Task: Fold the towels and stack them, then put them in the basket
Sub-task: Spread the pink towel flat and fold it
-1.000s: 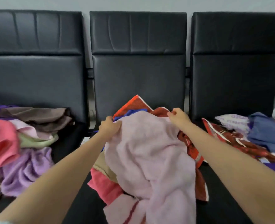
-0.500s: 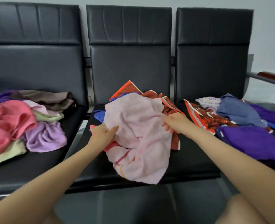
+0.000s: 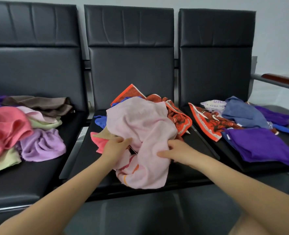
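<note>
Both hands [image 3: 116, 146] [image 3: 175, 151] gripping pink towel [image 3: 140, 122]

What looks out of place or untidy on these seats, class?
Nothing is damaged, but the pale pink towel held by both hands hangs crumpled over the middle seat's front edge, atop an unfolded heap.

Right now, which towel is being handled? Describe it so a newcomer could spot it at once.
Of the three black seats, look at the middle seat. On its heap lies the pale pink towel, gripped near its front by the left hand and right hand. It is the topmost, lightest cloth there, with red and orange stripes at its hanging end.
</note>
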Demonstrator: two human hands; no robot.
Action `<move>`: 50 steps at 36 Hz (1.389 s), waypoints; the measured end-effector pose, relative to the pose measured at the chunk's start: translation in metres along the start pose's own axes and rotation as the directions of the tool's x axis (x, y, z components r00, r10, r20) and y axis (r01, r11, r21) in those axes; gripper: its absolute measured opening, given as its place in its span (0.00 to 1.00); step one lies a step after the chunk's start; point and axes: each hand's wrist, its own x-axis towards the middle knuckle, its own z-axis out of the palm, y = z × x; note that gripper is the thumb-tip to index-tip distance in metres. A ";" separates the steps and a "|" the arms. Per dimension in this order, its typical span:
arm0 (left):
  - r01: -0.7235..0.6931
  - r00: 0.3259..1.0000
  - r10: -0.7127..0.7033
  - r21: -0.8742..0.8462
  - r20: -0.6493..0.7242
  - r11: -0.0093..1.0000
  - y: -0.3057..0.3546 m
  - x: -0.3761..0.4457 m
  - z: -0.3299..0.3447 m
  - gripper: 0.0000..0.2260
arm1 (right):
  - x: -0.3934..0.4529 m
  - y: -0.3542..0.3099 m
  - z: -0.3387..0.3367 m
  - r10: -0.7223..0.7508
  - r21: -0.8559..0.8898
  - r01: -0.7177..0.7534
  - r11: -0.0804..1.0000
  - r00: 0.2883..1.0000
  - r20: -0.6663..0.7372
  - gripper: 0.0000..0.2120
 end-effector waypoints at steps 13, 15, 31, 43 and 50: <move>-0.121 0.964 -0.116 -0.780 -0.241 0.614 0.064 0.024 -0.057 0.10 | 0.046 -0.030 -0.072 0.342 0.603 -0.020 0.798 0.838 -0.424 0.06; -0.104 0.956 -0.170 -0.816 -0.240 0.569 0.064 0.030 -0.065 0.09 | 0.052 -0.036 -0.081 0.357 0.689 -0.006 0.725 0.858 -0.369 0.08; 0.047 0.994 -0.052 -0.055 -0.096 0.997 0.006 0.061 -0.044 0.12 | 0.056 0.031 -0.051 0.137 0.129 -0.104 0.986 0.951 -0.279 0.34; 0.138 0.926 -0.090 -0.107 0.365 0.985 -0.022 0.019 -0.058 0.15 | -0.016 0.006 -0.035 -0.225 -0.134 0.225 0.965 0.974 0.012 0.02; -0.322 0.900 0.211 0.255 0.381 0.912 -0.025 0.005 -0.049 0.20 | -0.019 0.030 -0.015 -0.190 -0.484 0.289 0.826 0.951 0.245 0.21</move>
